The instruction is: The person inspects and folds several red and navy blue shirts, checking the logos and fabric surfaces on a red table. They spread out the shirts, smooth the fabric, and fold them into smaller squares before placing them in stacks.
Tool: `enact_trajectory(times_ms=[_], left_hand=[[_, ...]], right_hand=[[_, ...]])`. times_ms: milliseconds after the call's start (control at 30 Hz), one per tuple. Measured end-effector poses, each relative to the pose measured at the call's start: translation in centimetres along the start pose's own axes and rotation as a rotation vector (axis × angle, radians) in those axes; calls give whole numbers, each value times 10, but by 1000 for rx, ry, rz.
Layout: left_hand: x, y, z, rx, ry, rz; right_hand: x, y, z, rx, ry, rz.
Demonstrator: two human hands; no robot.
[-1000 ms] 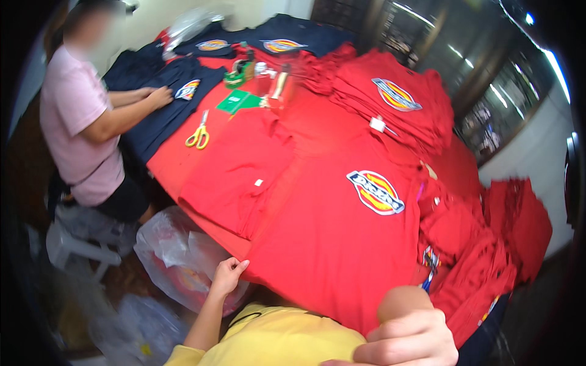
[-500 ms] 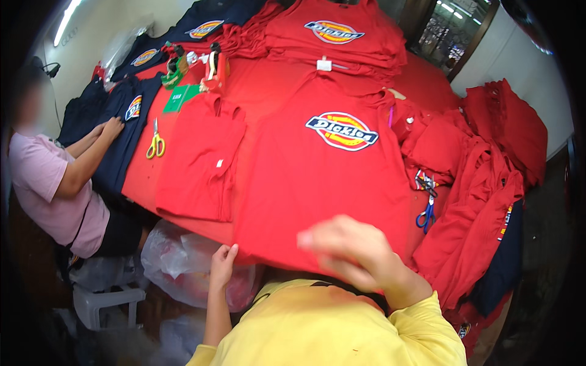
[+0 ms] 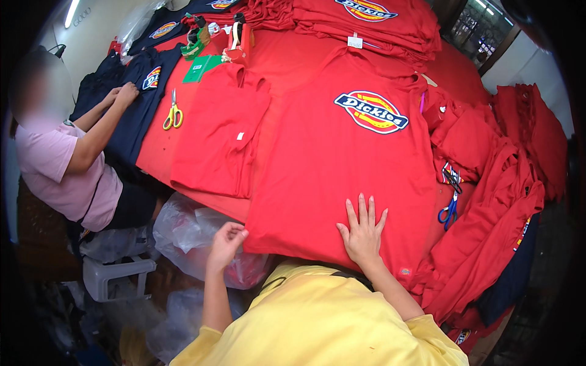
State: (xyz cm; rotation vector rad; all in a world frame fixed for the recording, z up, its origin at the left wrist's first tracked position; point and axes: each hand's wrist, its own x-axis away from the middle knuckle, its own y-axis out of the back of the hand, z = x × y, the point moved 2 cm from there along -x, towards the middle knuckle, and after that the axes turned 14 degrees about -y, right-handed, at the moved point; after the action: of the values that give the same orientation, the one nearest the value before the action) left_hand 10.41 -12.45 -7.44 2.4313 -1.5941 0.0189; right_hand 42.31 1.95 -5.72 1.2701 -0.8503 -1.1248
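Observation:
A red shirt point(image 3: 305, 189) with an oval printed emblem on its chest lies spread on the table in front of me. My right hand point(image 3: 362, 235) rests flat on its lower part, fingers spread. At the near left corner of the hem, my left hand point(image 3: 225, 247) has its fingers curled, with the thumb and fingertips pinching the shirt's edge. Left of this shirt lies a folded red garment point(image 3: 210, 149) with a small white tag. Beyond that are yellow-handled scissors point(image 3: 174, 116), and blue-handled scissors point(image 3: 449, 210) lie right of the shirt.
A person in pink point(image 3: 73, 165) handles dark blue garments point(image 3: 131, 119) at the left. Tape dispensers point(image 3: 239, 46) and a green pad point(image 3: 201, 68) sit at the back left. Red shirts are stacked point(image 3: 378, 36) at the back and heaped point(image 3: 482, 213) at right. A plastic bag point(image 3: 183, 226) and stool point(image 3: 116, 274) stand below.
My right hand, blurred in motion above the hem before, now lies flat on the shirt with fingers spread. My left hand stays by the hem corner. The whole view has shifted slightly.

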Motion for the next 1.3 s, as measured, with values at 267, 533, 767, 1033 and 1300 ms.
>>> enact_trajectory(times_ms=[267,533,767,1033,1300], left_hand=[[-98,-59,-79,-524,-655,-142],[-289,-84,-101,-816,-579,-145],[-361,-86,-96,-307,-216,149],[-374,-86,-90,346,-263,307],[-327,-98,-78,151,-172,104]], right_hand=[[-4,6,-6,-145,-63,112],[-17,20,-47,-20,-53,87],[-105,39,-16,-411,13,40],[-337,1,124,-613,484,-122],[-402,-26,150,-404,362,550]])
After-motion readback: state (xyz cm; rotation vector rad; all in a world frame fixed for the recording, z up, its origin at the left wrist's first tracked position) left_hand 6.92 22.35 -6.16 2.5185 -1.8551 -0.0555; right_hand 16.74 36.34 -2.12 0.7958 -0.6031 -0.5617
